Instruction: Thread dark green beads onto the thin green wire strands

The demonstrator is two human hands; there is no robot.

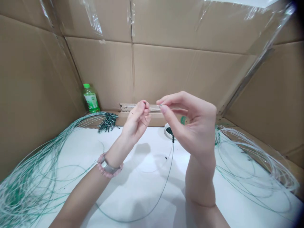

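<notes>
Level with each other above the white table, my left hand [137,120] and my right hand [193,122] are closed in pinches, their fingertips a short gap apart. A tiny dark piece [145,103] shows between my left thumb and finger. My right thumb and forefinger grip the thin, pale-green end of a wire [159,105]. Below my right hand a green wire [169,172] with a black sleeve-like end [173,139] hangs or lies, curving towards my left forearm; whether it joins the pinched end is hidden. A white bowl [165,133] of small black pieces sits partly behind my right hand.
Loose green and white wires [35,164] heap up at left, their black-tipped ends [108,122] bunched at the back. More coiled wires [258,164] lie at right. A green-capped bottle [91,98] stands back left. Cardboard walls [166,69] enclose the table [114,199]. One black bit [166,157] lies mid-table.
</notes>
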